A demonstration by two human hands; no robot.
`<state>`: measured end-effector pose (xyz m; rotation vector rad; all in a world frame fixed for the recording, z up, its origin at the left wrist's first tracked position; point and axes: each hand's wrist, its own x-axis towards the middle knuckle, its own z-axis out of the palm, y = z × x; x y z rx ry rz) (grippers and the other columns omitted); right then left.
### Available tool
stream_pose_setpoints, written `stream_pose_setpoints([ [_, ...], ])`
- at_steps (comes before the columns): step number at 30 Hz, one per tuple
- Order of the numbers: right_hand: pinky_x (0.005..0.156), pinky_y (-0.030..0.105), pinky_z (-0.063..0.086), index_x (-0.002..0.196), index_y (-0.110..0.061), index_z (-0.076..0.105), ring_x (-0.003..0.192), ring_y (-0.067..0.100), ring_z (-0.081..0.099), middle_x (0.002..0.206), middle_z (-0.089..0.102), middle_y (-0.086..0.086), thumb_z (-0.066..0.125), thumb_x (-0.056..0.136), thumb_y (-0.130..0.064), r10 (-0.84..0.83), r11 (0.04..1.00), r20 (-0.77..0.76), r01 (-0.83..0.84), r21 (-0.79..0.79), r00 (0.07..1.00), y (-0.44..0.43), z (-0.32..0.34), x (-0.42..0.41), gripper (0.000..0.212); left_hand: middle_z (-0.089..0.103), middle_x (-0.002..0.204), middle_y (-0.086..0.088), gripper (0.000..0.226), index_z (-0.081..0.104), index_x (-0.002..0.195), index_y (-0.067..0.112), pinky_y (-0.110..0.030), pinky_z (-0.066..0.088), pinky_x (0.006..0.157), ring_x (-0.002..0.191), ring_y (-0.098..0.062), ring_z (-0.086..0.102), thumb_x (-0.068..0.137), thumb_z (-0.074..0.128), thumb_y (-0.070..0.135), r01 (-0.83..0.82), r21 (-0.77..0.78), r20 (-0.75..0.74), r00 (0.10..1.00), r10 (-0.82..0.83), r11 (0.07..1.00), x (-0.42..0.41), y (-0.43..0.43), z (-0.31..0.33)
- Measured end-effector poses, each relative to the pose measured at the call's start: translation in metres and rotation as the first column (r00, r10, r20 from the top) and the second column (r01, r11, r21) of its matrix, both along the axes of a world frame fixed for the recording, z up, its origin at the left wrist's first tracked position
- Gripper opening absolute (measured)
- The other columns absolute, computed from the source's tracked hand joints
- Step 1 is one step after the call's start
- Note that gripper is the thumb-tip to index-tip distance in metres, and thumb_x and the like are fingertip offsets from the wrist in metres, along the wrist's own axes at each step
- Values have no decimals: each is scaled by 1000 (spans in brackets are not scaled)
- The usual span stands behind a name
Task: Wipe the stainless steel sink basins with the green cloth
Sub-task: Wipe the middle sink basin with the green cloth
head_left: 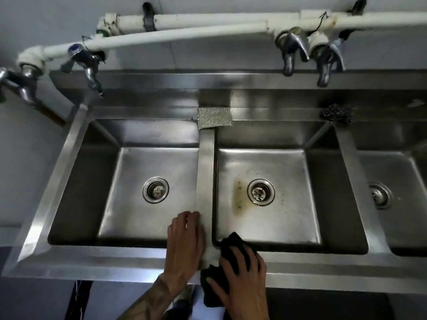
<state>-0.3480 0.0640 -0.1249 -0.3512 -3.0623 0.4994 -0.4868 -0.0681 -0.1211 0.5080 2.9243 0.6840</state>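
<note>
A stainless steel sink unit holds a left basin (129,204), a middle basin (288,204) and part of a right basin (402,204). The middle basin has a brownish stain left of its drain (261,192). A dark green cloth (228,250) lies over the front rim at the near left corner of the middle basin. My right hand (242,280) lies on the cloth with spread fingers, pressing it onto the rim. My left hand (184,243) rests on the divider (206,172) between the left and middle basins, fingers curled over its left edge.
A silver scouring pad (214,117) lies at the back of the divider. A dark steel-wool ball (337,113) sits on the back ledge to the right. Several taps (288,56) hang from white pipes (184,33) along the wall above the basins.
</note>
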Motion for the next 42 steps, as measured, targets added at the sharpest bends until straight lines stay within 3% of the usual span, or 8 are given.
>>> stream_pose_setpoints([
  [6, 90, 45, 39, 89, -24, 75, 105, 32, 52, 110, 69, 8, 53, 84, -56, -285, 958, -20, 285, 40, 958, 14, 0, -26, 39, 55, 141, -15, 38, 59, 134, 11, -49, 46, 103, 124, -38, 55, 105, 47, 32, 170, -70, -60, 983, -174, 983, -72, 36, -16],
  [13, 80, 45, 48, 108, -24, 62, 98, 29, 51, 111, 57, 4, 49, 99, -56, -414, 910, 38, 413, 38, 910, 80, -12, -108, 36, 52, 140, -15, 35, 56, 133, 10, -48, 42, 106, 124, -38, 52, 105, 57, 32, 152, -104, -145, 975, -166, 983, -129, 71, -26],
  [19, 82, 47, 46, 115, -21, 61, 103, 34, 52, 120, 57, 6, 47, 99, -58, -307, 951, -64, 308, -6, 949, 125, -62, -224, 42, 53, 146, -19, 40, 56, 137, 7, -50, 42, 112, 133, -41, 51, 104, 59, 30, 62, -104, -177, 981, -80, 993, -170, 110, -34],
  [21, 94, 49, 43, 125, -24, 58, 119, 36, 52, 133, 55, 7, 43, 98, -60, -264, 964, -46, 264, -14, 963, 131, -93, -256, 47, 52, 149, -19, 43, 55, 141, 7, -51, 40, 115, 138, -42, 49, 105, 54, 31, 44, -99, -185, 981, -61, 994, -176, 115, -42],
  [24, 115, 57, 29, 148, -24, 43, 147, 39, 33, 159, 38, 12, 41, 99, -56, -230, 973, 16, 230, 1, 973, 134, -142, -276, 58, 48, 156, -18, 48, 52, 146, 9, -54, 38, 119, 146, -42, 44, 107, 48, 35, 28, -117, -194, 980, -51, 993, -177, 115, -51],
  [32, 119, 56, 30, 151, -14, 44, 148, 40, 35, 158, 40, 19, 42, 99, -47, -195, 981, 51, 195, 15, 979, 131, -198, -305, 62, 30, 173, -10, 59, 41, 160, 14, -53, 30, 126, 159, -34, 30, 107, 42, 40, 29, -136, -213, 975, -58, 990, -198, 123, -52],
  [37, 122, 60, 20, 159, -14, 31, 153, 42, 21, 166, 24, 18, 36, 101, -48, -277, 961, 78, 276, 24, 958, 112, -224, -316, 67, 28, 174, -9, 61, 39, 162, 15, -52, 31, 126, 159, -30, 30, 107, 36, 42, 30, -136, -201, 978, -58, 990, -199, 125, -55],
  [42, 120, 60, 24, 156, -20, 38, 153, 41, 24, 166, 26, 16, 40, 98, -52, -143, 989, 72, 140, 42, 987, 133, -232, -303, 67, 27, 174, -8, 60, 38, 161, 15, -54, 34, 124, 159, -30, 30, 107, 39, 40, 39, -156, -203, 977, -71, 987, -200, 125, -53],
])
